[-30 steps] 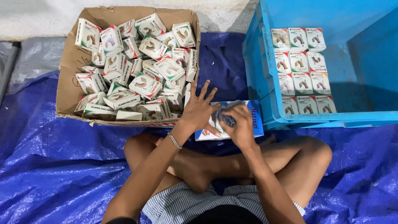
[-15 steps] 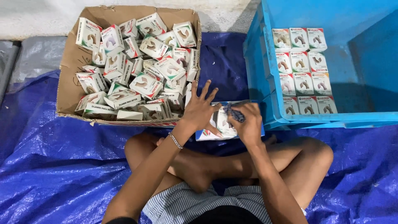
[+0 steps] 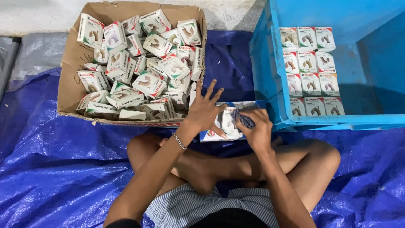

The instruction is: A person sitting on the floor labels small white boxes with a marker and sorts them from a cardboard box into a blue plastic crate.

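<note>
- Fingers of the left hand (image 3: 204,110) were spread wide and flat, gripping nothing; the palm pressed down on the small white box (image 3: 225,123) that lay under it.
- From what I could see, the right hand (image 3: 256,128) was curled shut around a dark blue cloth (image 3: 245,119), pinched between thumb and fingers and held against the right side of the same box.
- That box sat directly between the two grips, on top of a flat stack of blue-and-white packets (image 3: 211,136) resting just in front of the crossed legs.
- Up and left of the left hand, touching distance from its fingertips, stood a cardboard carton (image 3: 69,80) heaped with loose white boxes (image 3: 143,63).
- Just right of the right hand was the wall of a blue plastic crate (image 3: 263,63); inside it I saw matching boxes laid in neat rows (image 3: 310,69).
- A blue tarpaulin (image 3: 50,169) lay beneath everything.
</note>
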